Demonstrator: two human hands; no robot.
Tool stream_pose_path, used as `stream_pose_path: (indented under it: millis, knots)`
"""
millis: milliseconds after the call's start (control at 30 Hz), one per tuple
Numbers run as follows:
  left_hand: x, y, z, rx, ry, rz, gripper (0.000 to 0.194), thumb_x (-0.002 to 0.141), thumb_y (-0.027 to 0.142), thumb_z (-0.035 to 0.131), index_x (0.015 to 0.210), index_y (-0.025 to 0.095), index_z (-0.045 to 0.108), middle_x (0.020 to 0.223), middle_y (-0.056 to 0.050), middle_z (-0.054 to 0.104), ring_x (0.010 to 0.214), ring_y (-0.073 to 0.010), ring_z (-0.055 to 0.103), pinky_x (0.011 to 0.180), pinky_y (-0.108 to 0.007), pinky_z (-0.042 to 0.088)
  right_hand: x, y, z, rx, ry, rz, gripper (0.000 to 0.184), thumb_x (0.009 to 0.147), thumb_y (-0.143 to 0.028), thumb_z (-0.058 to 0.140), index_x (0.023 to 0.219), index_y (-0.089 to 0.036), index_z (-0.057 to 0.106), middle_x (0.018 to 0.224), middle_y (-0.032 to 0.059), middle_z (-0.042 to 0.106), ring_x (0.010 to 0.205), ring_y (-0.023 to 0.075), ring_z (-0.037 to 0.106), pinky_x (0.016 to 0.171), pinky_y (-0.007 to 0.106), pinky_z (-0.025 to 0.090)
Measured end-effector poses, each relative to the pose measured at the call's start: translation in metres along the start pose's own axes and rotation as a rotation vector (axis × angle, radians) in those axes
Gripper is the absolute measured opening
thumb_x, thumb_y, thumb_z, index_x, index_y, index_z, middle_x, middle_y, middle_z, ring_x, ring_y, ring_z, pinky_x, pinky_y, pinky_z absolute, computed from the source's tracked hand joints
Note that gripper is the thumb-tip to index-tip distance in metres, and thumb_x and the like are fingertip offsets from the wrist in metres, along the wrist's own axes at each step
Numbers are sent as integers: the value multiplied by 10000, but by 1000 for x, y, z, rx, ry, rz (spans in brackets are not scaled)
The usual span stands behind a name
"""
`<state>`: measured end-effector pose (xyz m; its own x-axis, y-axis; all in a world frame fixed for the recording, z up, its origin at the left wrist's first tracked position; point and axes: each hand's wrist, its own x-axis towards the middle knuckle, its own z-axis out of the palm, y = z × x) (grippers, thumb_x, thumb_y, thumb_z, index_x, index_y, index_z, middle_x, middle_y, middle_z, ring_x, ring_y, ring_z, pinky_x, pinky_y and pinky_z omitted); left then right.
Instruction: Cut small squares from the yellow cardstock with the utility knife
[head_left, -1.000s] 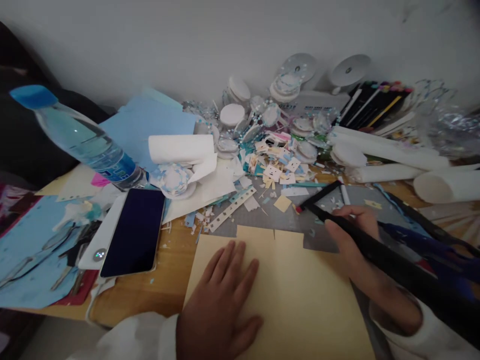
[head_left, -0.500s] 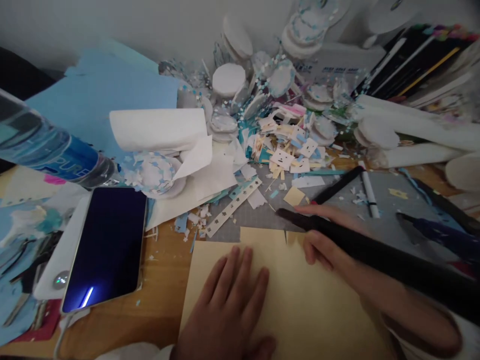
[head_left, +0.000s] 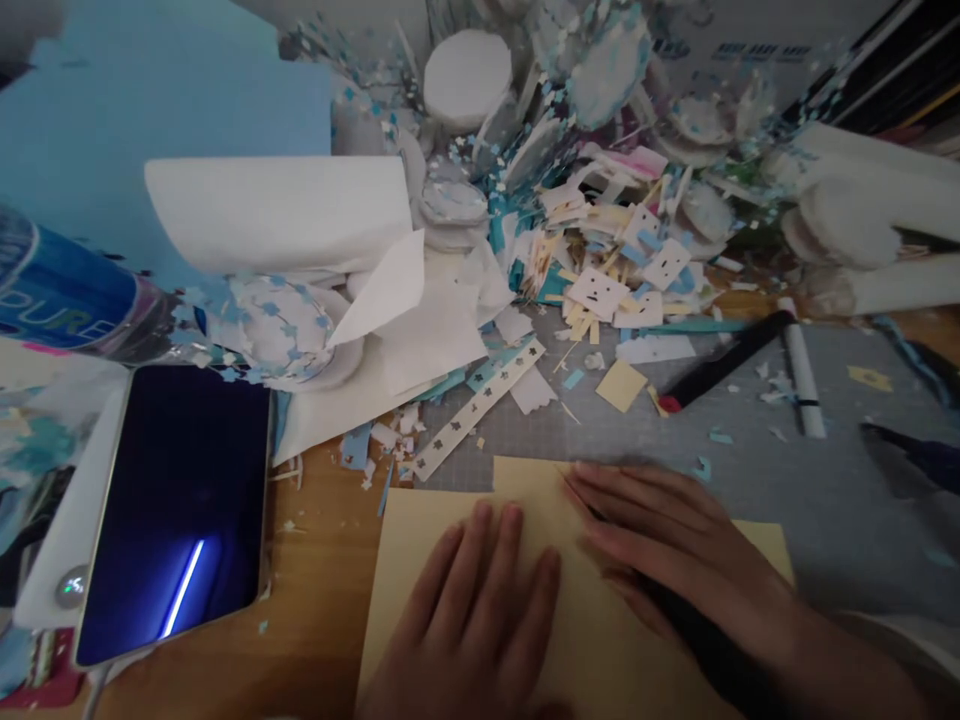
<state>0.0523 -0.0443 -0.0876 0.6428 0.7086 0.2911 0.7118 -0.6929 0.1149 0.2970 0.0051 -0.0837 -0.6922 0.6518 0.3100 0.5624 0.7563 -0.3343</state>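
My left hand (head_left: 472, 610) lies flat on a sheet of pale yellow paper (head_left: 409, 515), its fingers stretched out. The sheet's top edge has a step in it, rising near the middle. My right hand (head_left: 690, 550) is closed around a long black tool (head_left: 694, 635), low over the right part of the same sheet. Fingers cover the tool's front end, so its exact kind does not show. A grey cutting mat (head_left: 750, 450) lies beyond and under the sheet. On it are a small yellow paper square (head_left: 621, 385) and a punched white strip (head_left: 480, 410).
A phone (head_left: 180, 510) and a water bottle (head_left: 67, 290) are at the left. Behind the mat sit a rolled white sheet (head_left: 277, 210), blue paper (head_left: 172, 90) and a heap of paper cutouts (head_left: 600, 290). Black (head_left: 731, 358) and white pens (head_left: 802, 370) lie at right.
My right hand has turned over and come down onto the yellow sheet, bringing the black tool's front end under the fingers. My left hand stays on the sheet. The view has tilted down.
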Motion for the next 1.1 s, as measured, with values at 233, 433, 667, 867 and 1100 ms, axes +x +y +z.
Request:
stream_pose_path:
  millis: [233, 433, 667, 867, 1100]
  knots:
    - [-2, 4, -1, 37, -20, -24, 720, 829, 710, 426, 1295, 176, 553, 1294, -164, 557, 1259, -344, 443, 1083, -425, 253, -17, 2, 7, -90, -94, -77, 408, 928, -222, 529, 1331, -274, 490, 1450, 57, 461, 1320, 222, 449, 1019, 414, 453]
    - [1, -1, -8, 35, -64, 0, 720, 824, 706, 447, 1309, 181, 540, 1306, -169, 551, 1249, -325, 450, 1043, -394, 282, -11, -9, -4, -39, -163, 19, 424, 956, -158, 464, 1367, -259, 453, 1440, 64, 469, 1332, 222, 430, 1058, 447, 436]
    - [11, -14, -14, 25, -139, -18, 810, 798, 742, 431, 1293, 111, 544, 1366, -205, 507, 1262, -307, 418, 942, -352, 304, -3, -12, -4, -97, -120, -4, 392, 976, -117, 374, 1328, -246, 489, 1405, 60, 515, 1357, 207, 392, 1073, 438, 424]
    - [9, -14, -12, 49, -131, -18, 838, 781, 752, 437, 1325, 120, 519, 1369, -207, 504, 1265, -305, 405, 941, -382, 284, -1, -14, -5, -98, -150, -14, 348, 966, -109, 394, 1258, -219, 549, 1409, 93, 505, 1365, 223, 378, 1077, 451, 419]
    - [7, -14, -10, 71, -123, -16, 844, 779, 755, 434, 1320, 113, 525, 1349, -217, 515, 1243, -313, 421, 953, -390, 271, -1, -10, -1, -112, -123, -16, 383, 944, -115, 461, 1295, -254, 527, 1397, 83, 520, 1360, 216, 386, 1074, 440, 422]
